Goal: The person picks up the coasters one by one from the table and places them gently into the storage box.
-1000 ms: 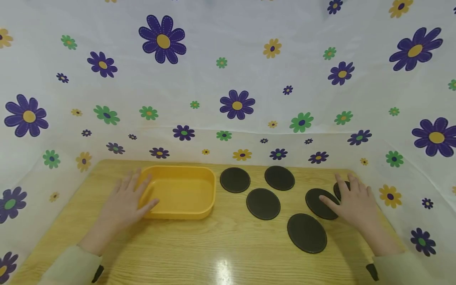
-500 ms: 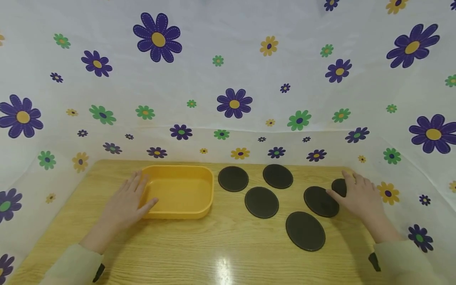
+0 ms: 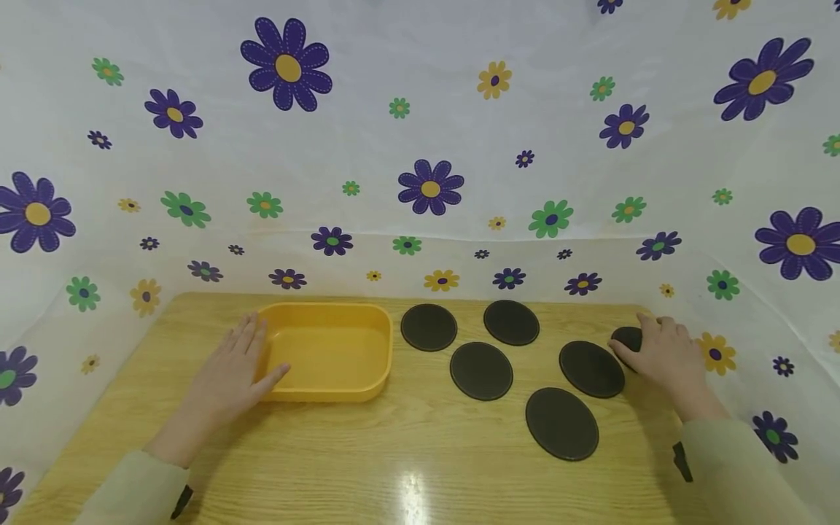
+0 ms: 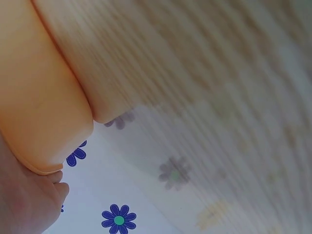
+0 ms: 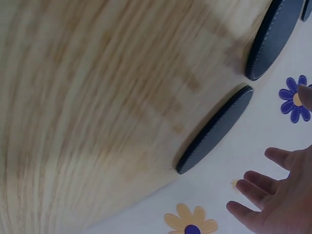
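A yellow plastic tray (image 3: pixel 326 396) stands at the left of the table. The left hand (image 3: pixel 226 375) rests at its left rim, fingers mostly straight, the thumb reaching over the inside. In the left wrist view, part of that hand (image 4: pixel 31 195) shows against the tray wall (image 4: pixel 46 87). At the right, the right hand (image 3: pixel 666 357) hovers at the far-right black round coaster (image 3: pixel 628 338) and partly covers it. The right wrist view shows that hand (image 5: pixel 278 192) with fingers spread, apart from the nearest coaster (image 5: pixel 217 129), which lies flat and has a stitched edge.
Several more black coasters lie flat between tray and right hand, among them a front one (image 3: pixel 561 424), a middle one (image 3: pixel 481 371) and a back one (image 3: pixel 511 322). A flower-print cloth (image 3: pixel 367 138) encloses the back and sides of the wooden table (image 3: pixel 315 467).
The right hand has drawn slightly right, off the neighbouring coaster, its fingers gathering at the far-right one. The left hand stays at the tray, its fingers closer together. The head view has shifted slightly.
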The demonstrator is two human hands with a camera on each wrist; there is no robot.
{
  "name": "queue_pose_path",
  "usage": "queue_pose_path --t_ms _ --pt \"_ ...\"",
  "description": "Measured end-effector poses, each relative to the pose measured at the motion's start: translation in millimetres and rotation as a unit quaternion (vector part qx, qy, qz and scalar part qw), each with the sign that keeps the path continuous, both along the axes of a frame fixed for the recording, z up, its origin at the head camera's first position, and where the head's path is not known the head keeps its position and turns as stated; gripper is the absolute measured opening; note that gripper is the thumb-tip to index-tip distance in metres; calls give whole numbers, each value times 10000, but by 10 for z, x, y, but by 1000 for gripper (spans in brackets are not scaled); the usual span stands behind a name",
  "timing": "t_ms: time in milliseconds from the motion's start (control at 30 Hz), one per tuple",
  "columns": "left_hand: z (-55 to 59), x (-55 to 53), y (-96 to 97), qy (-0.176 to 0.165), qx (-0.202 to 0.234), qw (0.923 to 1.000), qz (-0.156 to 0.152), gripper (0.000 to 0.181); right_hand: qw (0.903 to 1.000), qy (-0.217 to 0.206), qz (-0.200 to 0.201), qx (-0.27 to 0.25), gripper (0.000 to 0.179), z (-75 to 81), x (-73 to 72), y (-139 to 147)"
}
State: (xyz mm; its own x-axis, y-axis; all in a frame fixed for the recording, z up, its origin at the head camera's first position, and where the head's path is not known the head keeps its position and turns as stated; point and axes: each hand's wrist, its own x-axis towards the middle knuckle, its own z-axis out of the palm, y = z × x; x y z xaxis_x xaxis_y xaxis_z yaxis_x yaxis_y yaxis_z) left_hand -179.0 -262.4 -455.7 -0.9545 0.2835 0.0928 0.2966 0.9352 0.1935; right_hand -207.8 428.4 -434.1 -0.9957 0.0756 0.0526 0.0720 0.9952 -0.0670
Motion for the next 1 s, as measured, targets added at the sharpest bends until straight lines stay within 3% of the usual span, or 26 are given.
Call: queue_pose_path --t_ms 467,767,1000 --pt "3 -2 -17 18 9 10000 0 94 9980 -501 -284 -264 91 -135 -152 128" --pt "-11 -10 -14 57 -11 10000 -32 94 9916 -1102 -521 -423 106 -236 -176 233" --pt "-29 -13 -6 67 -25 10000 4 95 9923 -1107 -373 -414 108 -271 -192 279"
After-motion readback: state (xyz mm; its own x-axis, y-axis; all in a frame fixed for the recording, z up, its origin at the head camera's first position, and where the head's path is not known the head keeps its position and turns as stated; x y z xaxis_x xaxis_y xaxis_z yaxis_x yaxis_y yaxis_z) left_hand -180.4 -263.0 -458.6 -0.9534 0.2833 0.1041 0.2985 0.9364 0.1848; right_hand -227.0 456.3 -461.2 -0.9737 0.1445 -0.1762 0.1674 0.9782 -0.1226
